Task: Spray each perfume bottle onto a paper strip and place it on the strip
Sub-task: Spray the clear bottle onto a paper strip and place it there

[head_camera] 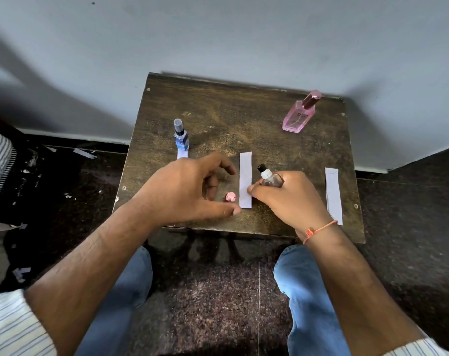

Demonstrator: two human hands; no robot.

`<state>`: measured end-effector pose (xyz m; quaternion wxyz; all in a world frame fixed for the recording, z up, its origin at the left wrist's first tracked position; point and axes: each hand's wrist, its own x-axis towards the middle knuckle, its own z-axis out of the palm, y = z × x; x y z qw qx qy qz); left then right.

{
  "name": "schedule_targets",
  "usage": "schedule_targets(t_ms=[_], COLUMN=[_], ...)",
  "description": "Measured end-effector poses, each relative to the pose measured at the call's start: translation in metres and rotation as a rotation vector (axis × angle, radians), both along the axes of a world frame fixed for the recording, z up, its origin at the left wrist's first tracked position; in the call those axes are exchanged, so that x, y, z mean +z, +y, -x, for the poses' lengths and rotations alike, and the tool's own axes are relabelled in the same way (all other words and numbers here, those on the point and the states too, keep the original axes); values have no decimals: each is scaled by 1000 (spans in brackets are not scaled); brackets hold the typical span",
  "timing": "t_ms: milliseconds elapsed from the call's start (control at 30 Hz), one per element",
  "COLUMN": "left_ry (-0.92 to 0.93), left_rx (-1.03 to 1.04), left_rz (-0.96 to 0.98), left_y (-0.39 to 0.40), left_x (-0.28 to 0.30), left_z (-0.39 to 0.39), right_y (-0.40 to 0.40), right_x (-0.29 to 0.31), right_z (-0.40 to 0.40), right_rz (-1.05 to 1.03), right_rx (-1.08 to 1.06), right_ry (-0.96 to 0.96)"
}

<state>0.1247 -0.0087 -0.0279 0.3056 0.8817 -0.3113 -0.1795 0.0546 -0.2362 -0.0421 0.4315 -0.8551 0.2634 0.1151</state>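
My right hand (292,199) is shut on a small clear perfume bottle (269,177) with a black nozzle, tilted toward the middle paper strip (245,179); my thumb touches that strip's right edge. My left hand (190,188) hovers open just left of the strip, its thumb near the strip's lower end. A small pink cap (230,197) lies on the table under the left hand's fingers. A blue bottle (181,136) stands on the far end of the left strip (182,153). A pink bottle (299,113) stands at the back right. A third strip (333,195) lies bare at the right.
The small dark wooden table (244,111) stands against a grey wall. My knees in blue jeans are below its front edge. Paper scraps (84,153) lie on the dark floor to the left.
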Motion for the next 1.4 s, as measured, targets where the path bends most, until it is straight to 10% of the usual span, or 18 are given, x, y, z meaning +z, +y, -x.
schedule_targets(t_ms=[900, 1400], left_ry=[-15, 448], left_rx=[54, 281], left_rz=[74, 659], left_y=[2, -34], left_x=[-5, -8], left_z=[-2, -6], right_y=[13, -10], right_x=[6, 22], right_z=[-10, 20], right_rz=[164, -183], right_rx=[-8, 201], right_ry=[39, -274])
